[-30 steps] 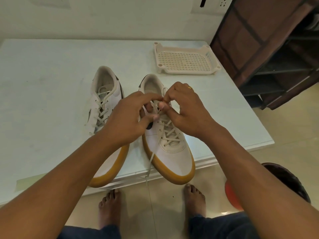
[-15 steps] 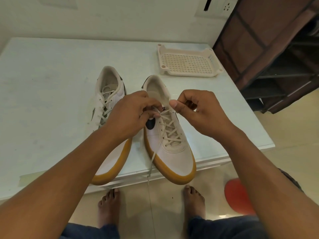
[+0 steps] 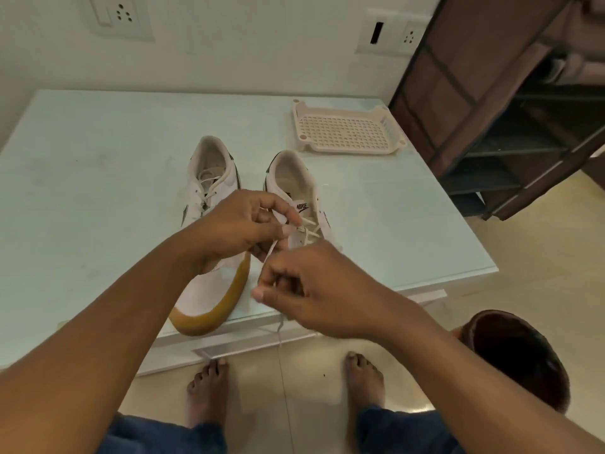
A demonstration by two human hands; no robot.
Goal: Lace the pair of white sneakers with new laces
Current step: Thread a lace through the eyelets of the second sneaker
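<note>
Conceivably, with the left hand (image 3: 242,224) pinching the lace (image 3: 271,252) at the right sneaker (image 3: 293,178) on the counter (image 3: 98,191) and the right hand (image 3: 314,290) gripping its slack, a hard tug could unthread it.

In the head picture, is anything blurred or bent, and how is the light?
Head view: the right hand and the lace it pinches look slightly blurred. Head view: the wide lens bows the table edges. Head view: light is soft and even, without hard shadows.

White right sneaker (image 3: 292,178) beside gum-soled left sneaker (image 3: 209,290) at table's (image 3: 98,158) near edge.
Heels away from me; lace (image 3: 280,326) dangles over.
</note>
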